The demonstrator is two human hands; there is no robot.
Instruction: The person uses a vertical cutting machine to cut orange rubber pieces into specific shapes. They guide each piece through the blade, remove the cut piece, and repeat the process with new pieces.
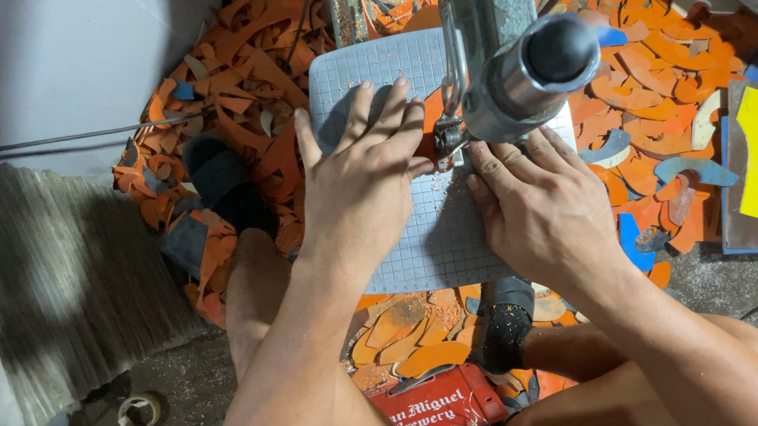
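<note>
head view: l hand (pixel 360 174) flat, fingers spread, pressing an orange piece (pixel 429 122) onto the gridded table (pixel 438 235), w/ the piece at its fingertips by the saw blade (pixel 450 137). r hand (pixel 543 206) flat too, fingers together, pressing the table just beside the blade. prob best to feed slow, fingertips off the cut line. orange offcuts (pixel 646 87) on floor beyond both hands.

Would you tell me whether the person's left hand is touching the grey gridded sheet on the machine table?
Touching. The head view shows the left hand pressed flat, fingers spread, on the grey gridded sheet.
</note>
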